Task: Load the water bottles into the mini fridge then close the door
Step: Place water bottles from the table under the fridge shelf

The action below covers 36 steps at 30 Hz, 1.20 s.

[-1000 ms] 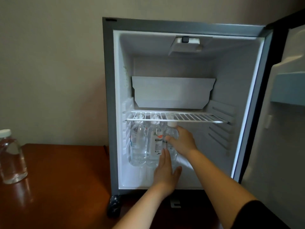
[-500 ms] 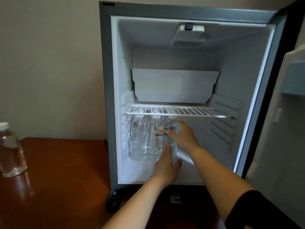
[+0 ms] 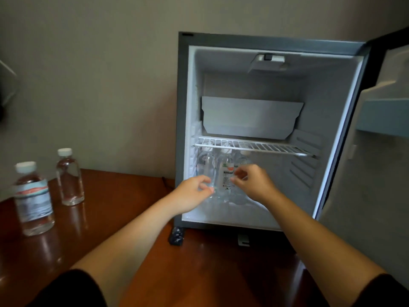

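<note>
Three bottles are in the mini fridge [image 3: 180, 129], bottom compartment under the wire shelf [image 3: 265, 147], in a row on the left side: left bottle [image 3: 205, 162], middle bottle [image 3: 226, 167], right bottle [image 3: 243, 160]. All upright, long axis vertical, caps just below the shelf. Middle bottle's label faces you: white, orange band, green mark, print too small to read.

Two more stand upright on the surface [image 3: 199, 262], left of the fridge: near bottle [image 3: 33, 200], pale blue label with a red band, text blurred; far bottle [image 3: 69, 180], clear body, white cap.

Your left hand [image 3: 192, 193] and right hand [image 3: 254, 185] hover at the opening in front of the row, fingers loosely curled, gripping nothing. Door [image 3: 376, 196] stands open on the right.
</note>
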Tool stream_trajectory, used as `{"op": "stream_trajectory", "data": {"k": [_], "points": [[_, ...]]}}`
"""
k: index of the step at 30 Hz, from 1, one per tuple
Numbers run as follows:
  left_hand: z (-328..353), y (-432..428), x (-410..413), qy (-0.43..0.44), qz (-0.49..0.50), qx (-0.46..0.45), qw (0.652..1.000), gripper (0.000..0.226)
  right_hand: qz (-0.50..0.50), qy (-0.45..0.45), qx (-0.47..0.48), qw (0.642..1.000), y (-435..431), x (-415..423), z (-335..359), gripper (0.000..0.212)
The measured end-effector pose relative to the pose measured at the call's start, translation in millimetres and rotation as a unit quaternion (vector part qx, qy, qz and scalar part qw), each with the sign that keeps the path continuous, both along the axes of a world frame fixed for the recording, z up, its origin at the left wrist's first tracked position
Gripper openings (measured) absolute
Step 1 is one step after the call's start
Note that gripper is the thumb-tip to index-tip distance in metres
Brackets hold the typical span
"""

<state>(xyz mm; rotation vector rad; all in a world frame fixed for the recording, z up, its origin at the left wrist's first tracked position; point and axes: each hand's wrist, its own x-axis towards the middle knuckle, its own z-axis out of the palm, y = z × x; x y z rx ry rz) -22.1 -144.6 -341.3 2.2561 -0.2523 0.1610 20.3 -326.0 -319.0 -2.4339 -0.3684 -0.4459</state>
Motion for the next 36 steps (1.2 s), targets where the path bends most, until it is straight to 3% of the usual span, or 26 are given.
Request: {"op": "stream_trajectory", "data": {"k": [8, 22, 25, 27, 31, 36], "points": [[16.5, 93.6, -92.1, -0.003, 0.044, 0.135, 0.99, 0.034, 0.136, 0.009, -0.091, 0.987, 77.9, -56.4, 14.0, 0.026], [-28.4, 262.0, -246.5, 0.059, 0.204, 0.149, 0.966, 0.026, 0.336, 0.017, -0.147, 0.93, 287.2, -130.7, -16.2, 0.017], [-42.3, 297.5, -262.8, 0.072, 0.264, 0.168, 0.947, 0.025, 0.373, 0.019, -0.148, 0.916, 328.3, -144.5, -17.3, 0.015], [-52.7, 319.4, -270.2, 0.086, 0.332, 0.19, 0.92, 0.028, 0.392, 0.02, -0.145, 0.908, 354.8, -153.2, -15.7, 0.026], [-68.9, 349.1, -270.4, 0.071, 0.397, 0.105, 0.909, 0.036, 0.419, 0.0, -0.125, 0.899, 404.0, -170.5, -8.1, 0.048], [-80.9, 361.2, -247.8, 0.019, 0.387, -0.132, 0.912, 0.058, 0.428, 0.003, -0.083, 0.9, 449.5, -180.4, -2.0, 0.061]]}}
